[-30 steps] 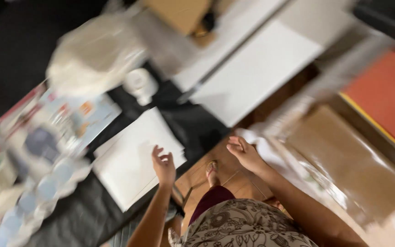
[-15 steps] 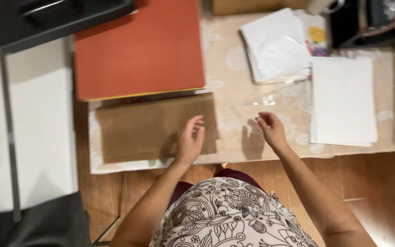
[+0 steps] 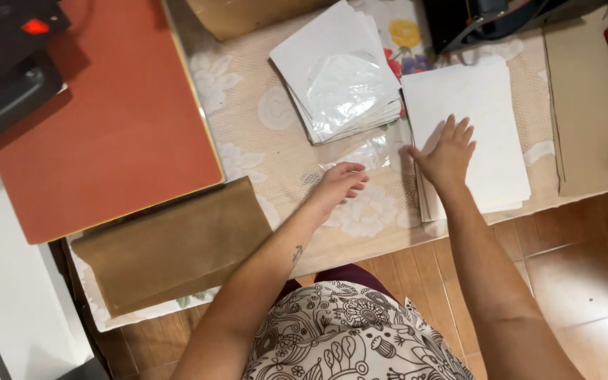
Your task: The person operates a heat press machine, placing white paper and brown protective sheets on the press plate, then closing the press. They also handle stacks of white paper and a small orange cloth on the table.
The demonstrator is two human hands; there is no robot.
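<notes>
On cloth: right hand (image 3: 448,151) flat on paper stack (image 3: 487,105); left hand (image 3: 339,184) beside

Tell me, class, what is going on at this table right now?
A person leans over a table covered with a floral cloth. The right hand lies flat, fingers spread, on a stack of white sheets. The left hand touches a clear plastic sleeve lying beside that stack. A pile of white envelopes with clear windows sits just beyond. A brown sheet and a red pad lie to the left.
</notes>
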